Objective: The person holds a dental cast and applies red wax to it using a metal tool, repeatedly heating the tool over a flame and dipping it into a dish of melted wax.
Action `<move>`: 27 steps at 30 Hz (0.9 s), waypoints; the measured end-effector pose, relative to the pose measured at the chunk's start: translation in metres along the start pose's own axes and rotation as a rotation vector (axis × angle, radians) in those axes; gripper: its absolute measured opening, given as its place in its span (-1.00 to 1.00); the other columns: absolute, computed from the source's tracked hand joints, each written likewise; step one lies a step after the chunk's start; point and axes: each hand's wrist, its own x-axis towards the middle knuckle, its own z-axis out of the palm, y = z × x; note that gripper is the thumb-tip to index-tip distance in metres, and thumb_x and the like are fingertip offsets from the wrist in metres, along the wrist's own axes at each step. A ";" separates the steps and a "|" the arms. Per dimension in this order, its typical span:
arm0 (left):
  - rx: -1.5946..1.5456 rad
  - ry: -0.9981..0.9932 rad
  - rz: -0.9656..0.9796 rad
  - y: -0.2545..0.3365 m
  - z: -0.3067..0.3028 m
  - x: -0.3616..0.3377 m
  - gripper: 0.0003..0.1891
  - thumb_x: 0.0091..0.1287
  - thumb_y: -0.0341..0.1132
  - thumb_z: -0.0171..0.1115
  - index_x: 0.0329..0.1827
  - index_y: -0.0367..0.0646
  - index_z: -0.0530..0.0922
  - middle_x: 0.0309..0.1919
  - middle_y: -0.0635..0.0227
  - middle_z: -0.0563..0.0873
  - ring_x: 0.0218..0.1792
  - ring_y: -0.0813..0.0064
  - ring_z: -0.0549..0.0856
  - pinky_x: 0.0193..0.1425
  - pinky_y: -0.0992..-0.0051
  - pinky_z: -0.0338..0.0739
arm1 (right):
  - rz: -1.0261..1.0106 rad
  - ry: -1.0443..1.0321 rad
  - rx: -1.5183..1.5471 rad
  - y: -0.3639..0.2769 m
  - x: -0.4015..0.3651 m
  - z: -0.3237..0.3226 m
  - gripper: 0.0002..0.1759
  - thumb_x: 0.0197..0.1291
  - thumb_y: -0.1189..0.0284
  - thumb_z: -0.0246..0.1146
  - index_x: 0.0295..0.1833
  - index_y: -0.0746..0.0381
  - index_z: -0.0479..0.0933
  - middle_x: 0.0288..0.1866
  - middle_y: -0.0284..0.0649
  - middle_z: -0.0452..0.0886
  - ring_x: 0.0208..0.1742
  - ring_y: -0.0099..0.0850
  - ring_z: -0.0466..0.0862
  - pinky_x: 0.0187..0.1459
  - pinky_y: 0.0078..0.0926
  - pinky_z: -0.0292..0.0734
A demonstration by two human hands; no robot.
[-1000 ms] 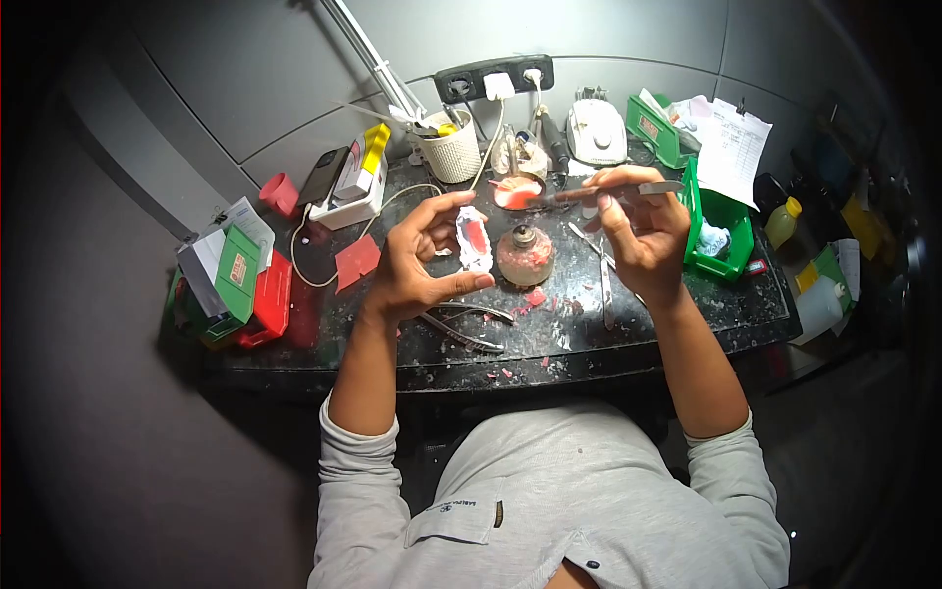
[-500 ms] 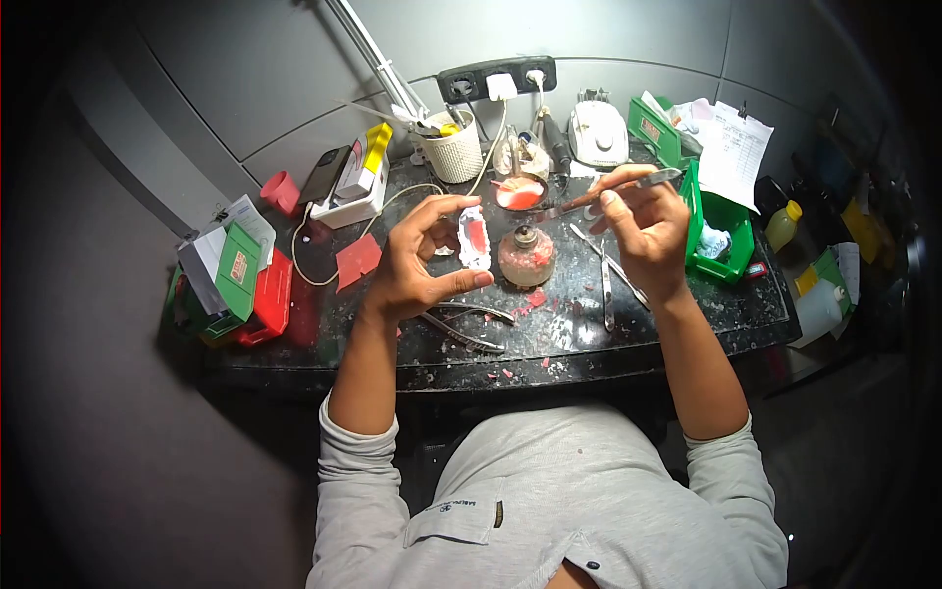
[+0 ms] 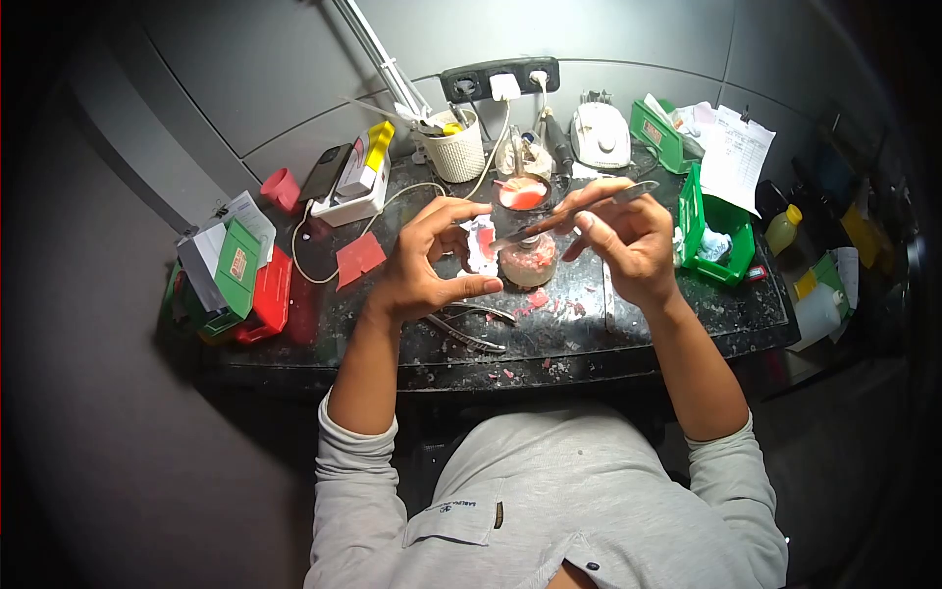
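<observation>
Between thumb and fingers, my left hand (image 3: pixel 424 257) grips a white plaster model (image 3: pixel 481 245) with a red patch on it. My right hand (image 3: pixel 633 245) pinches a metal spatula (image 3: pixel 561 215) with a brownish shaft. The spatula's tip is at the model's right edge, by the red patch; whether it touches is hard to tell. A glass burner (image 3: pixel 528 263) with red drips stands below the spatula. Behind it is a round dish of red wax (image 3: pixel 522 193). Pliers (image 3: pixel 469 329) lie near my left wrist, and a slim metal tool (image 3: pixel 608 299) lies by my right hand.
A red wax sheet (image 3: pixel 359 260), a phone (image 3: pixel 325 175) and a white box (image 3: pixel 350 201) are on the left, near red and green bins (image 3: pixel 270 299). Behind stand a woven cup (image 3: pixel 454 152) and a white device (image 3: pixel 601 135). An open green box (image 3: pixel 721 240) is at right.
My right hand has moved left and slightly down, bringing the spatula's tip from above the burner to the model. My left hand, with the model, has shifted slightly right.
</observation>
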 end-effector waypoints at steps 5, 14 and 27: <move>-0.010 -0.015 0.007 0.000 0.001 0.001 -0.19 0.01 -0.33 0.77 0.36 -0.32 0.55 0.18 0.30 0.55 0.02 0.54 0.71 0.03 0.52 0.67 | -0.014 -0.064 -0.004 0.003 0.000 0.010 -0.81 0.45 0.62 0.23 0.11 0.46 0.55 0.05 0.00 0.72 0.02 -0.30 0.80 -0.12 -0.44 0.84; 0.002 -0.015 -0.021 0.001 0.001 0.000 -0.18 0.00 -0.31 0.77 0.36 -0.32 0.55 0.19 0.30 0.55 0.02 0.55 0.70 0.06 0.52 0.66 | -0.015 -0.058 -0.045 0.004 -0.001 0.009 -0.82 0.46 0.63 0.22 0.11 0.43 0.53 0.03 0.00 0.71 0.03 -0.30 0.80 -0.16 -0.46 0.83; 0.024 0.009 -0.020 0.002 0.001 0.001 -0.19 -0.01 -0.34 0.77 0.35 -0.30 0.57 0.13 0.32 0.54 -0.12 0.61 0.66 -0.06 0.56 0.64 | -0.023 0.147 -0.133 -0.002 0.006 -0.008 -0.83 0.43 0.61 0.23 0.06 0.43 0.58 -0.10 -0.09 0.77 -0.10 -0.42 0.80 -0.24 -0.51 0.79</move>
